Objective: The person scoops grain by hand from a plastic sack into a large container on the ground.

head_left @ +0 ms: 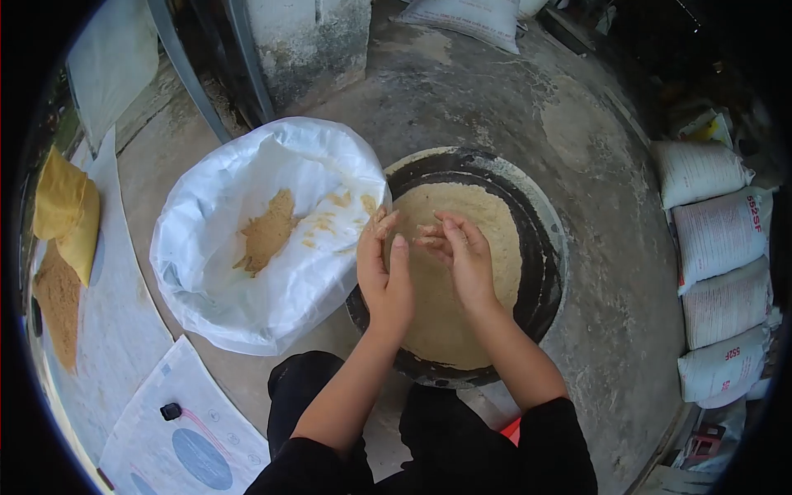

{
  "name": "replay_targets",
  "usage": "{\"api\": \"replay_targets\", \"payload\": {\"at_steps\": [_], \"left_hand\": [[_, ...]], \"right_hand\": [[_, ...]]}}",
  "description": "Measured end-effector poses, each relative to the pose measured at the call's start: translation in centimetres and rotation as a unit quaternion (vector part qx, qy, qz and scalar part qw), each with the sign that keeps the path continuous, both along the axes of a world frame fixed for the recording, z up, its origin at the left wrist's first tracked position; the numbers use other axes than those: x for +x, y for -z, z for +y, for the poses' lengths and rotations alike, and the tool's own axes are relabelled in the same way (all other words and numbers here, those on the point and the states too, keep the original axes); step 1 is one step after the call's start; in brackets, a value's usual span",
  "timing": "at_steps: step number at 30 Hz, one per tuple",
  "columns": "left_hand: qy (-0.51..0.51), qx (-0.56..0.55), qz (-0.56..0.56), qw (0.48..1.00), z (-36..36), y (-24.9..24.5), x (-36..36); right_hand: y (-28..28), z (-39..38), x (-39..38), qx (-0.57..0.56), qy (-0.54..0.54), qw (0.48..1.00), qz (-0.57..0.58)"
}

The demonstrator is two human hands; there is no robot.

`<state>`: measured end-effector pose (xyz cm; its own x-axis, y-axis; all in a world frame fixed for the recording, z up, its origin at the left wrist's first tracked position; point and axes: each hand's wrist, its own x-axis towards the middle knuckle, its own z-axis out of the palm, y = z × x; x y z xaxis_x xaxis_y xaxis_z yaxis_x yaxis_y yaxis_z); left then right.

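Observation:
My left hand point(385, 268) hovers above the near-left part of a round black tub point(540, 239), close to the edge of an open white sack. Its fingers are loosely curved and apart, dusted with meal, and nothing shows in them. Facing it, my right hand point(468, 260) is also over the tub, fingers parted and coated with damp-looking crumbs, palm turned inward. A gap lies between the two hands. Pale beige meal point(487, 223) fills the tub's bottom. The white sack point(194, 239) stands open on the left, with browner powder point(268, 231) inside it.
Several filled sacks point(722, 235) are stacked along the right side, and another sack point(470, 21) lies at the back. At far left, a yellow sack point(70, 214) rests by a brown powder heap point(56, 297). A small black object point(171, 411) lies on a printed sheet point(153, 445).

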<state>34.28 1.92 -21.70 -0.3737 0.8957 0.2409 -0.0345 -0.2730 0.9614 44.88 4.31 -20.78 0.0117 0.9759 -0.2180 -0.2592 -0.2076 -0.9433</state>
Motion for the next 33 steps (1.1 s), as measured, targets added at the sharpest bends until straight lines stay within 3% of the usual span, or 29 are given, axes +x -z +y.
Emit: {"api": "replay_targets", "payload": {"at_steps": [4,6,8,12,13,14,15,17,18,20,24,26,33], "left_hand": [[0.085,-0.013,0.156,0.984,-1.3,7.1,5.5],[0.131,-0.016,0.223,0.966,-0.9,11.4,7.2],[0.052,-0.147,0.233,0.96,0.2,16.9,7.8],[-0.007,-0.142,0.309,0.94,0.6,18.9,9.1],[-0.005,-0.173,0.227,0.958,0.4,18.9,9.8],[-0.007,-0.202,0.141,0.969,0.2,18.4,10.4],[-0.009,-0.202,0.14,0.969,0.1,17.8,11.1],[0.0,-0.272,-0.142,0.952,-0.1,16.7,11.9],[-0.01,-0.269,-0.143,0.952,0.0,16.5,12.1],[0.0,-0.275,-0.296,0.915,0.0,16.2,12.1],[-0.034,-0.22,-0.318,0.921,0.5,10.8,11.1],[-0.04,-0.17,-0.386,0.906,1.1,6.8,10.1],[-0.063,-0.026,-0.349,0.935,1.8,-2.7,1.9]], "right_hand": [[11.3,-0.5,6.8,-0.009,0.161,0.987,0.024],[16.5,-0.9,8.9,-0.036,0.253,0.963,-0.087],[20.0,-1.6,9.6,-0.042,0.279,0.955,-0.089],[21.8,-2.0,8.2,-0.049,0.282,0.954,-0.092],[21.9,-2.1,7.9,-0.051,0.285,0.953,-0.091],[21.8,-2.0,7.7,-0.063,0.301,0.951,-0.036],[21.5,-1.7,7.5,-0.074,0.314,0.947,0.018],[21.2,-1.8,6.9,-0.119,0.339,0.931,0.063],[21.0,-1.8,6.5,-0.166,0.366,0.91,0.105],[18.9,-2.1,6.2,-0.164,0.362,0.908,0.133],[11.8,-1.6,5.0,-0.114,0.353,0.907,0.201],[8.4,-1.0,3.9,-0.086,0.321,0.917,0.223],[-2.0,1.0,-4.1,-0.025,0.121,0.94,0.319]]}}
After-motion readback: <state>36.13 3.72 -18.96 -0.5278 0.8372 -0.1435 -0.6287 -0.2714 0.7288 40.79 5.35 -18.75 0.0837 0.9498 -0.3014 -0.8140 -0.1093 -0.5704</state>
